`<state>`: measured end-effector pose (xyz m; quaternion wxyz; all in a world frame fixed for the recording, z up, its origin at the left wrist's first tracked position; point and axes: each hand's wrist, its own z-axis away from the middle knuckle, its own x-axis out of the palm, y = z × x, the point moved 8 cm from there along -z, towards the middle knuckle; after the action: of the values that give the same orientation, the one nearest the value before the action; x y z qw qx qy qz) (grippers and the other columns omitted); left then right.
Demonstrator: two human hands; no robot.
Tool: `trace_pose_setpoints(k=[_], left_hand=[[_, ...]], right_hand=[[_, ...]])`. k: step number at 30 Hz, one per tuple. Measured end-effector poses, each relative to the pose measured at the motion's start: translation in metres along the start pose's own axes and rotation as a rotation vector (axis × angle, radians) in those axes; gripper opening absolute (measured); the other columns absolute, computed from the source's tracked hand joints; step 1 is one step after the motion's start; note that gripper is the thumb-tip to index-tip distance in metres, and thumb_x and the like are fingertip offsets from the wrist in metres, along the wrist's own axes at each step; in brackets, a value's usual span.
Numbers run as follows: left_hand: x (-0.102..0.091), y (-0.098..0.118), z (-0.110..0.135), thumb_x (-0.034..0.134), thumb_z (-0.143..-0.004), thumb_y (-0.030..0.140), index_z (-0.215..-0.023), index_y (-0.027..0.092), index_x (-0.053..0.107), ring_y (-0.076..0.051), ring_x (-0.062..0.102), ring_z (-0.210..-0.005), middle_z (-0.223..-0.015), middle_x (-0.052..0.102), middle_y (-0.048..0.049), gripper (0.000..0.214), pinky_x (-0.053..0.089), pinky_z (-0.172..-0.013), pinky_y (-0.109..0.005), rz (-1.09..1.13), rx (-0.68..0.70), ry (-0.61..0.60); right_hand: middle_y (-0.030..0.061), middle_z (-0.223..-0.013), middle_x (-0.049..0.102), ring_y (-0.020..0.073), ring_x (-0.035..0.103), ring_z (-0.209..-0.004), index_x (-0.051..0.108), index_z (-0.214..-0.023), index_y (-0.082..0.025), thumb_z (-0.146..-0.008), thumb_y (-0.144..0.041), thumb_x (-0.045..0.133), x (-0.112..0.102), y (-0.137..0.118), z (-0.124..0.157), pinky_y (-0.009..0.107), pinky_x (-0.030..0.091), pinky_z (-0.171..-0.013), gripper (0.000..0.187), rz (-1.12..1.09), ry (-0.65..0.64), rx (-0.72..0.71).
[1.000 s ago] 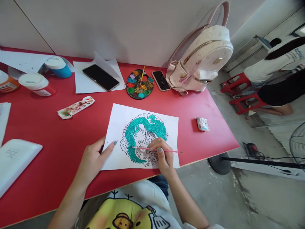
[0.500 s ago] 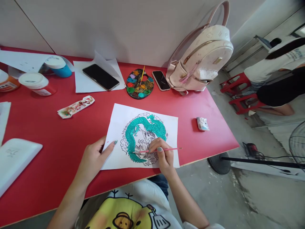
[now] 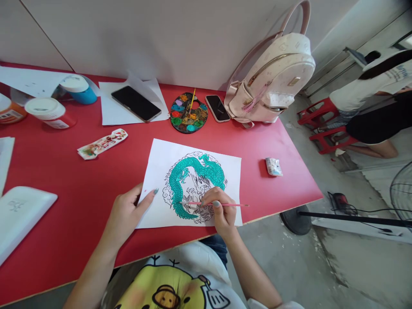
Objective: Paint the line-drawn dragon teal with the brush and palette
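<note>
A white sheet of paper (image 3: 154, 163) with a line drawing of a dragon (image 3: 175, 184) lies near the table's front edge. Teal paint covers most of the dragon's body; its head and the clouds are bare black outline. My right hand (image 3: 222, 210) is closed around a thin pink paintbrush (image 3: 236, 205), held nearly level, its tip at the inner edge of the teal tail. Part of the drawing is hidden under that hand. At the sheet's left edge, my left hand (image 3: 130, 210) grips the paper, thumb on top and fingers curled by the edge.
Behind the sheet sit a paint palette (image 3: 188, 122) with a yellow brush, two phones (image 3: 137, 103), and a pale pink backpack (image 3: 273, 73). Paint jars (image 3: 48, 111) and a stained wrapper (image 3: 103, 145) are left; a small packet (image 3: 273, 167) is right. People sit on red stools beyond.
The brush has tilted slightly, its tip a little higher and its handle end lower and farther right. My left hand and the paper have hardly moved.
</note>
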<state>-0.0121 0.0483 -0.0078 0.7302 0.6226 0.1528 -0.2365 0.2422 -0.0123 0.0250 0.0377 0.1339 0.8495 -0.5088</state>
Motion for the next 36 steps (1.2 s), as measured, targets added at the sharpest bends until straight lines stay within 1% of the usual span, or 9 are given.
trace_pose_setpoints(k=[6,8,10,13,19,25,28,31,36], left_hand=[[0.0016,-0.0003,-0.0001,0.063,-0.084,0.065,-0.086,0.020,0.074,-0.022,0.071,-0.066,-0.078,0.081,-0.0040,0.047,0.049,-0.054,-0.024,0.007,-0.013,-0.010],[0.0019,-0.0005,-0.0002,0.062,-0.084,0.065,-0.087,0.020,0.074,-0.022,0.071,-0.066,-0.079,0.081,-0.0042,0.046,0.049,-0.054,-0.024,0.007,-0.018,-0.013],[0.0015,-0.0003,-0.0001,0.062,-0.084,0.064,-0.089,0.020,0.075,-0.022,0.072,-0.067,-0.081,0.082,-0.0045,0.046,0.050,-0.055,-0.024,0.011,-0.016,-0.012],[0.0009,-0.0003,-0.0001,0.063,-0.084,0.065,-0.091,0.020,0.076,-0.022,0.072,-0.067,-0.083,0.083,-0.0048,0.047,0.050,-0.055,-0.024,0.013,-0.012,-0.011],[0.0011,0.0012,0.0000,0.063,-0.083,0.066,-0.088,0.020,0.076,-0.021,0.070,-0.065,-0.080,0.082,-0.0051,0.048,0.049,-0.054,-0.024,0.006,-0.014,-0.006],[0.0007,0.0036,0.0006,0.064,-0.083,0.064,-0.087,0.020,0.076,-0.021,0.070,-0.065,-0.079,0.082,-0.0049,0.045,0.049,-0.053,-0.025,0.010,-0.009,-0.005],[0.0014,0.0012,0.0008,0.064,-0.084,0.065,-0.089,0.020,0.076,-0.022,0.071,-0.066,-0.082,0.083,-0.0056,0.047,0.050,-0.054,-0.025,0.017,-0.016,-0.011],[0.0016,-0.0024,0.0012,0.063,-0.084,0.067,-0.090,0.020,0.077,-0.022,0.071,-0.067,-0.083,0.083,-0.0060,0.050,0.050,-0.055,-0.025,0.014,-0.019,-0.012],[0.0021,-0.0049,0.0016,0.062,-0.084,0.070,-0.093,0.020,0.078,-0.022,0.072,-0.069,-0.085,0.083,-0.0060,0.053,0.051,-0.056,-0.025,0.014,-0.035,-0.022]], right_hand=[[0.0037,-0.073,0.074,0.0208,0.068,-0.070,0.073,-0.090,-0.025,-0.114,-0.036,0.043,0.0024,-0.0021,0.0011,0.037,0.054,-0.069,0.040,-0.030,-0.032,-0.046],[0.0040,-0.075,0.075,0.0207,0.069,-0.071,0.073,-0.091,-0.025,-0.114,-0.036,0.043,0.0013,-0.0015,0.0006,0.037,0.054,-0.069,0.040,-0.019,-0.017,-0.040],[0.0048,-0.076,0.075,0.0213,0.069,-0.071,0.073,-0.090,-0.025,-0.114,-0.038,0.042,0.0005,-0.0005,-0.0002,0.038,0.054,-0.068,0.042,0.001,-0.006,-0.024],[0.0043,-0.069,0.072,0.0214,0.068,-0.067,0.071,-0.085,-0.025,-0.114,-0.042,0.040,0.0025,-0.0011,-0.0008,0.038,0.054,-0.065,0.047,0.021,-0.031,-0.029],[0.0057,-0.071,0.073,0.0224,0.069,-0.069,0.072,-0.084,-0.025,-0.114,-0.045,0.039,0.0032,0.0039,0.0009,0.040,0.055,-0.067,0.049,0.032,-0.040,0.012],[0.0054,-0.074,0.074,0.0222,0.069,-0.070,0.073,-0.087,-0.025,-0.114,-0.040,0.041,0.0018,0.0024,0.0002,0.039,0.055,-0.068,0.044,0.008,-0.017,-0.009],[0.0053,-0.070,0.073,0.0224,0.068,-0.068,0.072,-0.084,-0.025,-0.114,-0.043,0.040,0.0032,0.0025,0.0001,0.039,0.055,-0.066,0.047,0.014,-0.035,-0.004],[0.0061,-0.072,0.073,0.0230,0.069,-0.071,0.072,-0.085,-0.025,-0.114,-0.046,0.039,0.0025,0.0040,0.0003,0.040,0.056,-0.068,0.049,0.043,-0.029,0.018],[0.0044,-0.071,0.073,0.0216,0.069,-0.070,0.071,-0.086,-0.025,-0.114,-0.042,0.040,0.0023,0.0012,-0.0001,0.038,0.055,-0.068,0.045,0.011,-0.026,-0.008]])
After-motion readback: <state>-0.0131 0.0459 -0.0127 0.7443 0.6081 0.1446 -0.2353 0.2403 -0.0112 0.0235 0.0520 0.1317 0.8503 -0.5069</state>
